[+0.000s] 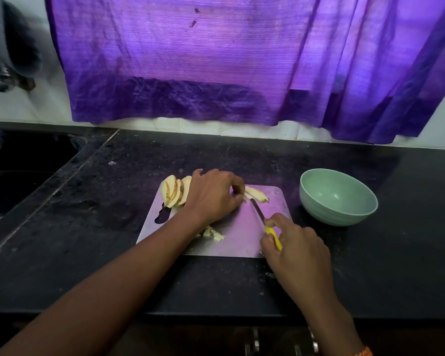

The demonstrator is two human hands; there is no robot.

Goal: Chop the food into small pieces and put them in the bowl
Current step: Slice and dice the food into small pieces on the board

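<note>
1. Right hand (294, 249): nearest to us, at the near right corner of the cutting board (242, 240). Its fingers are curled round the yellow handle of the knife (266, 223), forefinger riding high near the blade. The blade angles away to the left, its tip by the slice being cut.
2. Small pieces (212, 233): a little heap of pale cubes on the near half of the board, partly hidden under our left forearm. None are visible in the bowl yet, so we judge the task early.
3. Left hand (213, 195): reaches across the board, fingers bent, thumb and fingertips pinching the end of the slice (256, 194) lying flat at the far right of the board.
4. Slices (175, 192): a fanned stack of pale slices with darker edges, leaning together at the far left corner, just behind the left hand.
5. Handling, by our judgement: the food looks light, firm and somewhat moist, likely to slip or snap if squeezed. We would hold each slice flat, near its end, fingertips tucked clear of the blade.
6. Bowl (338, 196): pale green, on the dark counter (113, 201) just beside the board's right edge.
7. Purple curtain (216, 60): hanging behind the counter.
</note>
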